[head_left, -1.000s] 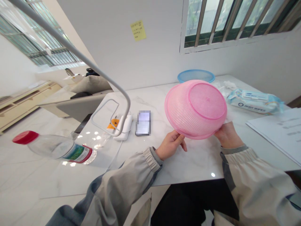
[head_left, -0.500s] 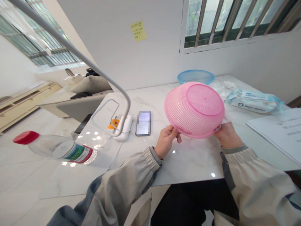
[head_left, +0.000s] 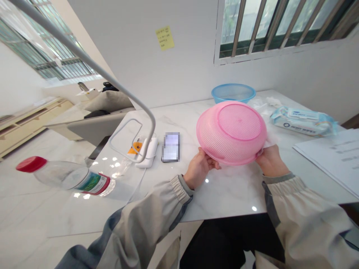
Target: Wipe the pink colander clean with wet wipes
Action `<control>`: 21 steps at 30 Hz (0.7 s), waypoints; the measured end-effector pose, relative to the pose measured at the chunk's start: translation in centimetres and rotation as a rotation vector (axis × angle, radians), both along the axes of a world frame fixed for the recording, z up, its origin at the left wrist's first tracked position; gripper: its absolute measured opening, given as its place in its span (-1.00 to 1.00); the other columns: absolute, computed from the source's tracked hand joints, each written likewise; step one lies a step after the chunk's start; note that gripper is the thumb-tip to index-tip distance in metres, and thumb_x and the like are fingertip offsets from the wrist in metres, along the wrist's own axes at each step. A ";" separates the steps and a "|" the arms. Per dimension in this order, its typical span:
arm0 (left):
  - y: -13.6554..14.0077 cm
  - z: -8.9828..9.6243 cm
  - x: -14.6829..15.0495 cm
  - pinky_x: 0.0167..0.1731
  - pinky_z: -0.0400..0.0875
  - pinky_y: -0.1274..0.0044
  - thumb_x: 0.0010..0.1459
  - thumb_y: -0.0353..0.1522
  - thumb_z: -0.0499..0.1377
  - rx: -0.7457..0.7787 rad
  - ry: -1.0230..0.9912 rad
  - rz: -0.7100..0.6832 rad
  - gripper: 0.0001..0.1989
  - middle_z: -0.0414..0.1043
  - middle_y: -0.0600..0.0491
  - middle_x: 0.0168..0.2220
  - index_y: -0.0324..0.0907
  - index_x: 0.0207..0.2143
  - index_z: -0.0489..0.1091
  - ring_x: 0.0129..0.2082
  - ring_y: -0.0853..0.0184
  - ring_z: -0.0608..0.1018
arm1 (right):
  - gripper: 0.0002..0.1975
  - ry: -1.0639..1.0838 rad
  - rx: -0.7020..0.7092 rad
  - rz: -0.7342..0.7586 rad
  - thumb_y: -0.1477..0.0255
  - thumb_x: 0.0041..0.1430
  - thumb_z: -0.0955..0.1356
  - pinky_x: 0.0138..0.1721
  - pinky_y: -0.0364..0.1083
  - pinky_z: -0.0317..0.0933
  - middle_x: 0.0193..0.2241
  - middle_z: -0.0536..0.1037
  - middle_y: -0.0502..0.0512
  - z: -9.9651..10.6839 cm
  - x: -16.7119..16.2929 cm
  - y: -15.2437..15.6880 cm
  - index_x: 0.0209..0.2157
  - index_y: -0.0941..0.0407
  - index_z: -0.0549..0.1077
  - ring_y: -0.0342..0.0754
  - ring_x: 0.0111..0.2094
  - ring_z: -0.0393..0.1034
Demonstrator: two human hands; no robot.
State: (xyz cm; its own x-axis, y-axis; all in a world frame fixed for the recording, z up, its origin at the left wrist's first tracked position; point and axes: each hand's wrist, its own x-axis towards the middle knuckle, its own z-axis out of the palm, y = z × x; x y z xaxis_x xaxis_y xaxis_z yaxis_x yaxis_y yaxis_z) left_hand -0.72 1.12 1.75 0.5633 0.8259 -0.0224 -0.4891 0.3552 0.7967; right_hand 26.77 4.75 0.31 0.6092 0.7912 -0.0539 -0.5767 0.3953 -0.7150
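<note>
A pink mesh basket is tilted, its round base turned up and towards me. My left hand is at the basket's lower left rim, fingers curled beneath the edge and thumb by the side. At the lower right rim, my right hand grips the edge; its fingertips are hidden behind the basket. Just behind stands a blue mesh basket, partly covered by the pink one. Crumpled clear plastic lies beside the blue basket.
A phone and a white power strip lie left of my left hand, near a grey bent metal arm. Further left is a red-capped plastic bottle. To the right are a wipes pack and printed papers.
The pink basket has tipped slightly, so its base sits a little lower and more to the left. My left thumb has shifted off the rim's front. My right hand stays nearly still.
</note>
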 end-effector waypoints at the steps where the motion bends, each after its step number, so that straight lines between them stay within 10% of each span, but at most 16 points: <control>1: -0.1 0.1 0.0 -0.15 0.54 0.30 0.38 0.17 0.20 -0.011 -0.010 -0.080 -0.40 0.58 -0.07 -0.29 -0.23 -0.13 0.48 -0.36 0.22 0.62 | -0.94 0.030 -0.010 -0.039 0.36 0.36 0.45 -0.44 -0.20 0.49 -0.52 0.60 -0.22 0.1 0.0 0.0 -0.14 -0.04 0.57 -0.17 -0.55 0.43; 7: -0.4 0.1 -0.2 -0.05 0.56 0.22 0.26 0.04 0.41 0.015 -0.023 -0.233 -0.48 0.53 -0.22 0.24 -0.16 0.01 0.49 -0.21 0.14 0.71 | -0.79 0.158 -0.060 -0.136 0.47 0.45 0.28 -0.38 -0.18 0.56 -0.46 0.64 -0.16 1.0 -0.4 0.0 -0.18 -0.03 0.56 -0.14 -0.46 0.55; 21: 0.0 -0.3 -0.1 -0.27 0.47 0.37 0.23 0.06 0.42 0.036 0.016 -0.058 -0.49 0.54 0.02 -0.25 -0.19 -0.22 0.43 -0.41 0.27 0.61 | -0.76 0.100 0.119 0.332 0.43 0.38 0.37 0.26 0.12 0.53 -0.02 0.76 -0.19 3.7 -1.6 -0.9 -0.07 -0.22 0.59 -0.07 0.24 0.57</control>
